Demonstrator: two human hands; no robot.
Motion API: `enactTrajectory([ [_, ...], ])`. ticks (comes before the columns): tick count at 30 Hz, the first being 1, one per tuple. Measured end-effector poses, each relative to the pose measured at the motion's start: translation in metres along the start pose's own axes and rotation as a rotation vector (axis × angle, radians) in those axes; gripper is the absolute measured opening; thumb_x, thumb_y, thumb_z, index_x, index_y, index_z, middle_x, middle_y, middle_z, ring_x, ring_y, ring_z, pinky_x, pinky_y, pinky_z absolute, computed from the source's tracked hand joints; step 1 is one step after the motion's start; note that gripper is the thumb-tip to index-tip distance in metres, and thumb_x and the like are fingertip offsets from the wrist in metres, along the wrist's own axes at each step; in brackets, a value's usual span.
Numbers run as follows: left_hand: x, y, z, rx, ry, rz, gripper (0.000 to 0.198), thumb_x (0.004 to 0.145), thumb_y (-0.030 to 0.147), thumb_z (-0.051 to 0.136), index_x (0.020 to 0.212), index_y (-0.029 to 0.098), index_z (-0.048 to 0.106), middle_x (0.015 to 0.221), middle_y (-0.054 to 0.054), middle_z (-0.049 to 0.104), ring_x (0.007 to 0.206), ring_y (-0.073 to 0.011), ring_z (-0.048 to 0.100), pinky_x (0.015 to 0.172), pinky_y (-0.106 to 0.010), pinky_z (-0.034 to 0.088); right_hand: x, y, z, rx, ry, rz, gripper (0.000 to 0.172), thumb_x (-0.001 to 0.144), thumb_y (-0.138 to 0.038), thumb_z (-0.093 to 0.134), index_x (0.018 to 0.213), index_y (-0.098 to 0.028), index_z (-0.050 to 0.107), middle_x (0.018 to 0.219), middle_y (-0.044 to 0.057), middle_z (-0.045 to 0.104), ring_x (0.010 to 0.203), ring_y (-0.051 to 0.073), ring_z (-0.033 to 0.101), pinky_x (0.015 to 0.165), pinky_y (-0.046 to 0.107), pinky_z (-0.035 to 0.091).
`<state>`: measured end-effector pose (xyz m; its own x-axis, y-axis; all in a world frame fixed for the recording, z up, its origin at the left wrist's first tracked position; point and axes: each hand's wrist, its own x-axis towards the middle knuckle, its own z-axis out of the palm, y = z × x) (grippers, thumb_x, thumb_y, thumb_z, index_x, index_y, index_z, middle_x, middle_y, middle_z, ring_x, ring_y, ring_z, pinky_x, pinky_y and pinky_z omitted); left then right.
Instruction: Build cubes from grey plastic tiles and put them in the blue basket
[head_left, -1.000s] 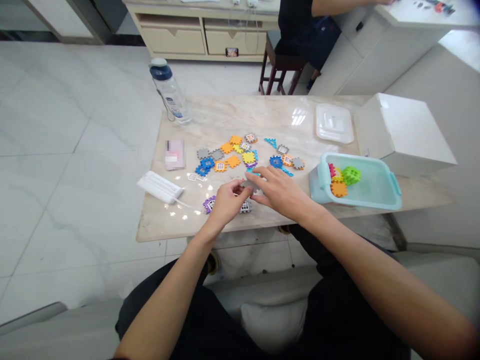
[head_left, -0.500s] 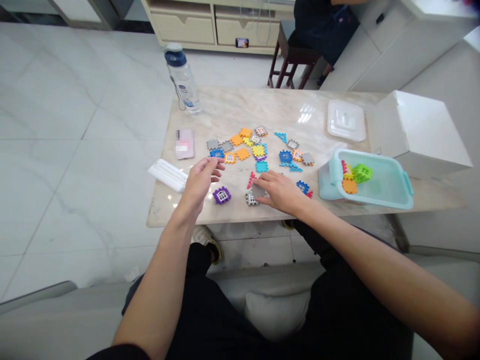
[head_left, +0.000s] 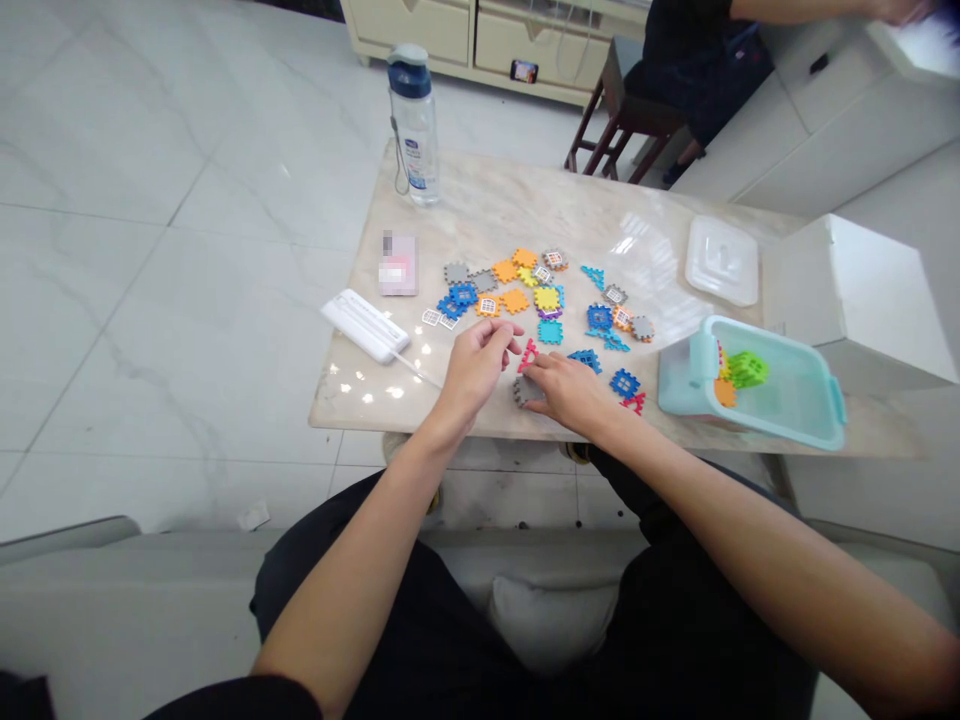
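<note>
Bright, even daylight fills the room. Small glare spots glint on the glossy tabletop point(head_left: 480, 215) at its near left edge and far right. Shadows are faint. Wide-angle distortion bends the edges, and the far right corner smears.

Two forearms point(head_left: 390, 520) bare as far as they show, a bare left hand point(head_left: 474, 362) and a bare right hand point(head_left: 568, 392), black trousers point(head_left: 450, 630) over both legs, plain cloth with a few soft folds, a bit of dark cloth point(head_left: 19, 698) in the bottom left corner
</note>
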<state>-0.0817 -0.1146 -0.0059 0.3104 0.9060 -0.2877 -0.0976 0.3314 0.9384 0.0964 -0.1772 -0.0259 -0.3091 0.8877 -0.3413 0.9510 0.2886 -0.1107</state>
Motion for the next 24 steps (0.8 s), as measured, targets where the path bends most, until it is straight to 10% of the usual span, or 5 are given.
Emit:
enactTrajectory([
  [24, 0.0029, 0.0018, -0.0003, -0.103, 0.03, -0.083, 0.014, 0.093, 0.024, 0.063, 0.089, 0.018, 0.075, 0.078, -0.002, 0.068, 0.064, -0.0091, 0.054, 0.065, -0.022, 0.045, 0.0023, -0.0029, 0.0097, -0.015, -0.023, 0.048, 0.04, 0.097, -0.04, 0.081, 0.128, -0.017, 0.073, 0.125, 0.014, 0.071, 0.121, 0.031, 0.066, 0.098, 0.038, 0.055],
])
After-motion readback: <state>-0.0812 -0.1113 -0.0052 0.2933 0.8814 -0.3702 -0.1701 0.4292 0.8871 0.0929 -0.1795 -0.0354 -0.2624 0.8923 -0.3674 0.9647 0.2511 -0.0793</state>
